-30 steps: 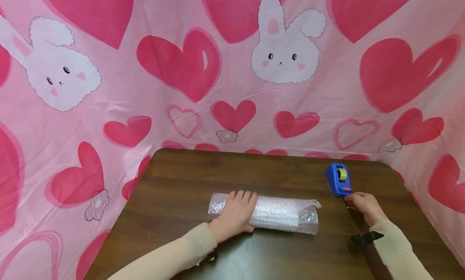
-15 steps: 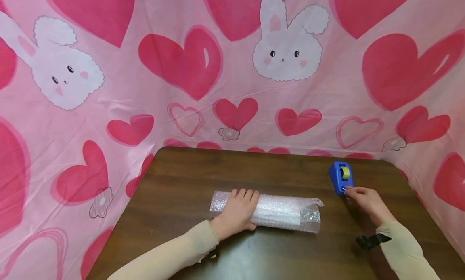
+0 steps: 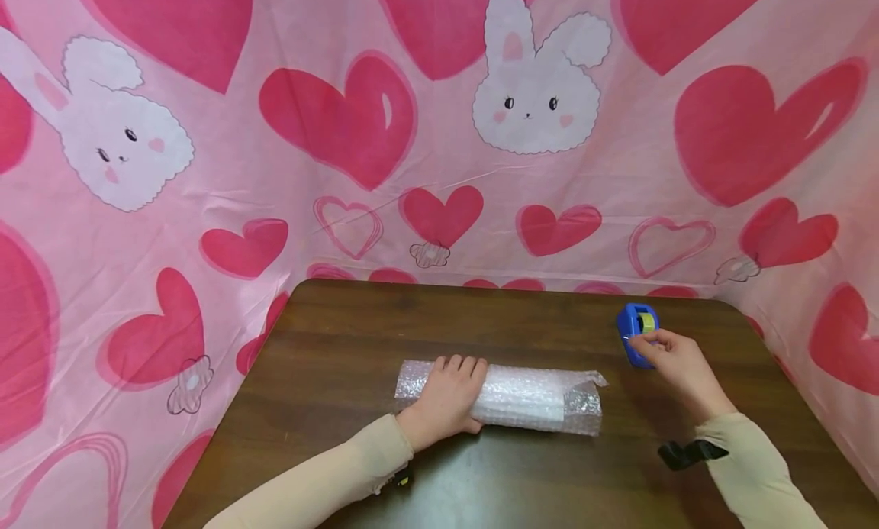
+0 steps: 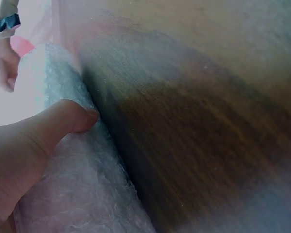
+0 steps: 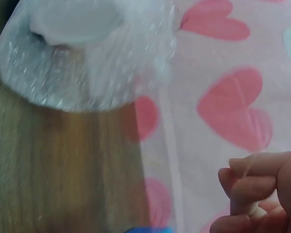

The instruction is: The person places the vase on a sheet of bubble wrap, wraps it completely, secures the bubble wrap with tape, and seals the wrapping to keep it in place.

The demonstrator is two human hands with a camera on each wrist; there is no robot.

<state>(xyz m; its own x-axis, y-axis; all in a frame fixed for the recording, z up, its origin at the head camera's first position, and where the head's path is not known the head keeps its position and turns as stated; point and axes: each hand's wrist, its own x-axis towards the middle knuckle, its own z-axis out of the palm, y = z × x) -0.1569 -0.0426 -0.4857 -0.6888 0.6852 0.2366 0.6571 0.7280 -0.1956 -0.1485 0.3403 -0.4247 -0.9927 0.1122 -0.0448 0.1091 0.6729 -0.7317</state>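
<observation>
A bubble-wrapped roll [image 3: 522, 395] lies crosswise on the table, with a white cylinder-like core showing through the wrap. My left hand [image 3: 446, 403] grips it near its left end, fingers over the top and thumb [image 4: 63, 121] along the near side. To the right, my right hand [image 3: 683, 369] is in front of the blue tape dispenser [image 3: 626, 327], partly covering it. Thumb and forefinger pinch a thin clear strip of tape [image 5: 246, 167], faint in the right wrist view. Whether that strip is still joined to the dispenser I cannot tell.
The dark wooden table [image 3: 343, 330] has rounded far corners. A pink cloth [image 3: 439, 147] printed with hearts and rabbits hangs close behind it and along both sides. A loose corner of bubble wrap [image 3: 599, 378] sticks up at the roll's right end.
My right hand has moved from the dispenser's front end up and slightly left, pinching the tape. The left hand keeps its grip on the roll, which stays in place.
</observation>
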